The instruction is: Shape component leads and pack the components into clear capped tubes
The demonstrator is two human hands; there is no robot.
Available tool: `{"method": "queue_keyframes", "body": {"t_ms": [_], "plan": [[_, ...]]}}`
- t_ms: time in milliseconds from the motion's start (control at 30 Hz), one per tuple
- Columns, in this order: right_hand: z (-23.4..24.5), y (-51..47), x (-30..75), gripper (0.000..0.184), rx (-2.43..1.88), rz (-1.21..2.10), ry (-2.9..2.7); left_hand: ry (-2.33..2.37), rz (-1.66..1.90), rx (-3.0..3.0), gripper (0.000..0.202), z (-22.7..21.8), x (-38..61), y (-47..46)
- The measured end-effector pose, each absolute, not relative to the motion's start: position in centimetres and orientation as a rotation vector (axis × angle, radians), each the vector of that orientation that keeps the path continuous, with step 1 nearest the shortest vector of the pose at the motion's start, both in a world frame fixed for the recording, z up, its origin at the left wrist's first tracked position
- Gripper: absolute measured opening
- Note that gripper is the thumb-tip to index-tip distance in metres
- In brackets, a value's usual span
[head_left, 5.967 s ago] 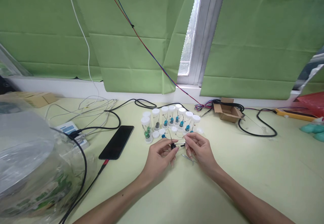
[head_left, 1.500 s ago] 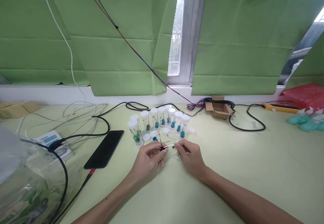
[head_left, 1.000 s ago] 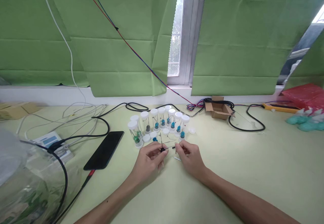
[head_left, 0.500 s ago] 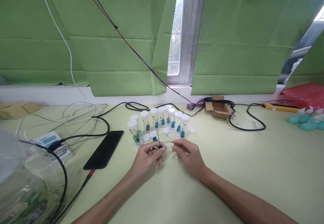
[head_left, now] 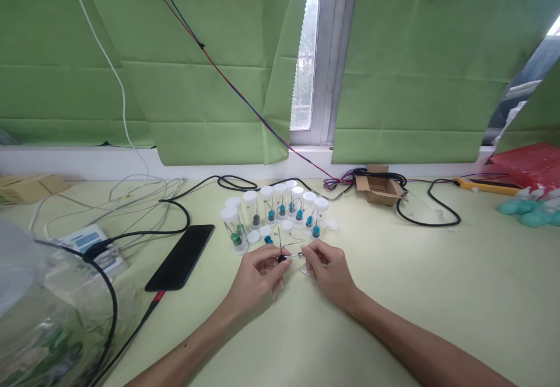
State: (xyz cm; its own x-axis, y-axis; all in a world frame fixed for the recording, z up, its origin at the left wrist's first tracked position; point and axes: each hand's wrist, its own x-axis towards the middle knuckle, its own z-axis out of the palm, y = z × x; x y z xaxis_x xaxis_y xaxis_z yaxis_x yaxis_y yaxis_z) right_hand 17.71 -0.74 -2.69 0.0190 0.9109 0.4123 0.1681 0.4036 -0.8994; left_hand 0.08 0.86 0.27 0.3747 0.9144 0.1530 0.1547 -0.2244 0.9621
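Note:
My left hand [head_left: 258, 276] pinches a small black component [head_left: 281, 257] with thin wire legs, one leg pointing up. My right hand [head_left: 329, 270] pinches the end of a thin wire lead [head_left: 296, 254] that runs sideways from that component. Both hands hover just above the pale green table [head_left: 437, 294]. Just beyond them stand several clear vials with white caps [head_left: 273, 211], holding blue, green and grey parts. Loose white caps [head_left: 254, 237] lie in front of the vials. A small metal piece [head_left: 303, 271] lies on the table under my right hand.
A black phone [head_left: 181, 256] with a cable lies to the left. A clear plastic bag [head_left: 39, 311] fills the lower left. Black and white cables [head_left: 175, 203] run along the back. A small cardboard box [head_left: 380, 189] and a looped black cable [head_left: 431, 209] sit right.
Both hands have stayed in place with small finger shifts on the component. The view has shifted slightly since six seconds ago.

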Motion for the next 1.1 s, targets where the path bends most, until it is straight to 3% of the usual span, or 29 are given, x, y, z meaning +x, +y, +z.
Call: {"method": "queue_keyframes", "body": {"t_ms": [1100], "plan": [[-3.03,-0.78,17.51,0.038,-1.027,0.829,-1.436,0.987,1.000,1.824,0.026,-0.46,-0.09,0.80]]}}
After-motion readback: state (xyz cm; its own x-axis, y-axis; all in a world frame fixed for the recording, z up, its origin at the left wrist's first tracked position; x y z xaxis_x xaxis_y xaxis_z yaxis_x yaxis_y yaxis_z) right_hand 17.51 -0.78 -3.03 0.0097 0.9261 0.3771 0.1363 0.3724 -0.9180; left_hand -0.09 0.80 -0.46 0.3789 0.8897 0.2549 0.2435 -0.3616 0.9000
